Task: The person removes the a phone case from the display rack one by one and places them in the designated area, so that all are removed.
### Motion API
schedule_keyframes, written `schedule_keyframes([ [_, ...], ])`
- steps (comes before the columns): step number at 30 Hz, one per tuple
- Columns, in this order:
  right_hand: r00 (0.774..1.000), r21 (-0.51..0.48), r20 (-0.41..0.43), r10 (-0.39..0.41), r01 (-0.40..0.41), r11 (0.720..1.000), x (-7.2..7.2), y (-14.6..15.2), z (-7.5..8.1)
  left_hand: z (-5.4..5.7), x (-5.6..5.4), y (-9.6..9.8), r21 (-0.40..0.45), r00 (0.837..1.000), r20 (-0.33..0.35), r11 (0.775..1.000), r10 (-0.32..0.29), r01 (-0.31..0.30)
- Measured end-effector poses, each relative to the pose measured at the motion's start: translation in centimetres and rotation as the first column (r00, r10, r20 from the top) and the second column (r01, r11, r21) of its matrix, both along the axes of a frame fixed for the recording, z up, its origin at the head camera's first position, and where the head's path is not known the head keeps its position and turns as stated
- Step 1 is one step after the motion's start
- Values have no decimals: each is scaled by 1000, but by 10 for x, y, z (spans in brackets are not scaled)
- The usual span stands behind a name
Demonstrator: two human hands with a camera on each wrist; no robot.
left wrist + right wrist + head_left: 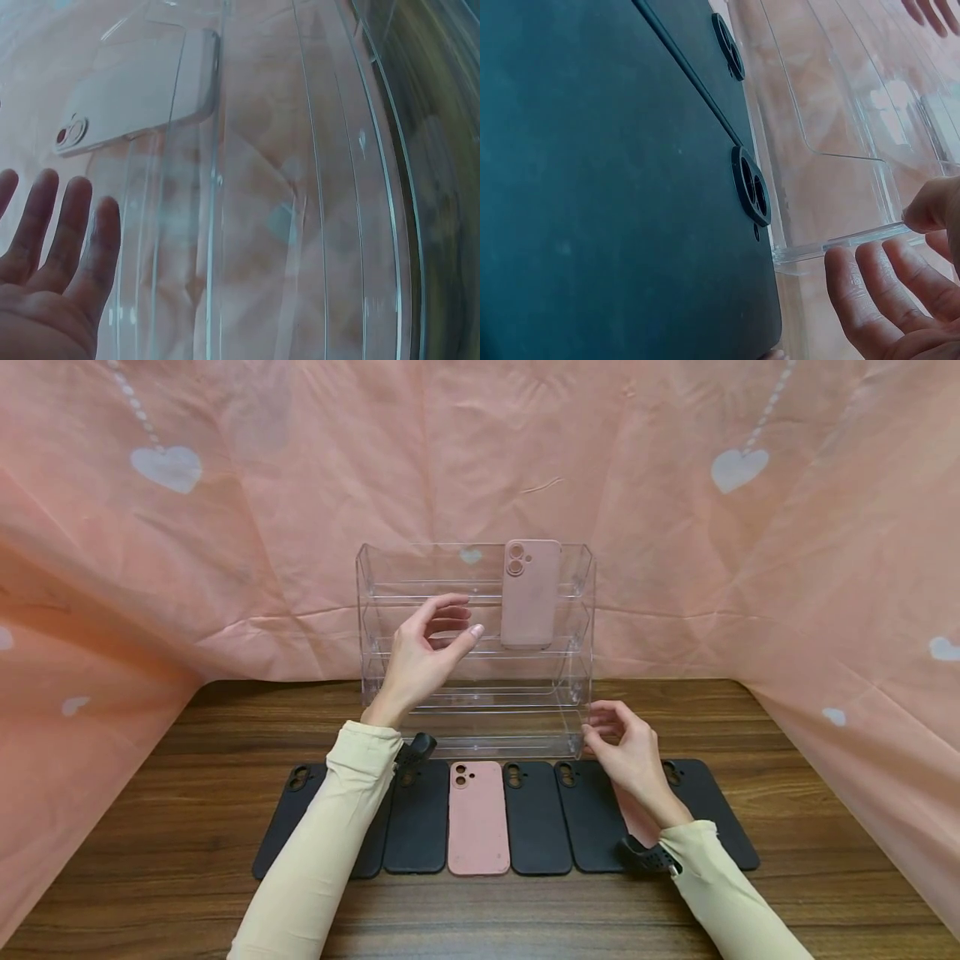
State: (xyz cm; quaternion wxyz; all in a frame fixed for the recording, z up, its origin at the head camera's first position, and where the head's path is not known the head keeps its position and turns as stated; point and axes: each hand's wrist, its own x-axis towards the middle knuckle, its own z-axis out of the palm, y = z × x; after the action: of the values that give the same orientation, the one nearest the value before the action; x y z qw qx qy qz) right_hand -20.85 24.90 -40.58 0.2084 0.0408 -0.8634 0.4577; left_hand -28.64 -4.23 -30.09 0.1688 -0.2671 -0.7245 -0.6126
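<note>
A clear tiered display rack (pixel 472 747) stands on the table against the backdrop. One pink phone case (pixel 529 602), camera cutouts at top left, leans upright on an upper tier at the right. My left hand (pixel 426 652) is raised in front of the rack, left of that case, with fingers spread and nothing held; the left wrist view shows the palm and fingers (pixel 94 255) apart from the case. Low at the rack's right side wall, my right hand (pixel 628 756) holds the edge, thumb on one face and fingers (pixel 911 289) on the other.
Along the rack's front lies a row of phone cases: several black ones, such as a black case (pixel 537 827), a pink case (pixel 478 827) mid-row, and another pink case (pixel 636 817) partly under my right hand. Pink cloth (pixel 480 452) with hearts encloses the wooden table (pixel 172 827).
</note>
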Motion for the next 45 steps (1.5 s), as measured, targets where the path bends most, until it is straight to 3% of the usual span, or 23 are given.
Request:
schedule_keyframes([
  [12,1000,-10,-1,2,-2,1000,0,0,2,1,-23,29,53,999,41,998,14,-16],
  [19,1000,-15,1,0,0,1000,0,-1,1,-1,-32,43,-42,997,20,996,74,-73],
  [36,1000,-21,10,0,0,1000,0,-1,0,3,-40,65,-103,974,14,969,226,-223],
  [45,1000,-41,20,-1,1,999,0,-1,0,4,-39,66,-92,973,-1,969,229,-228],
])
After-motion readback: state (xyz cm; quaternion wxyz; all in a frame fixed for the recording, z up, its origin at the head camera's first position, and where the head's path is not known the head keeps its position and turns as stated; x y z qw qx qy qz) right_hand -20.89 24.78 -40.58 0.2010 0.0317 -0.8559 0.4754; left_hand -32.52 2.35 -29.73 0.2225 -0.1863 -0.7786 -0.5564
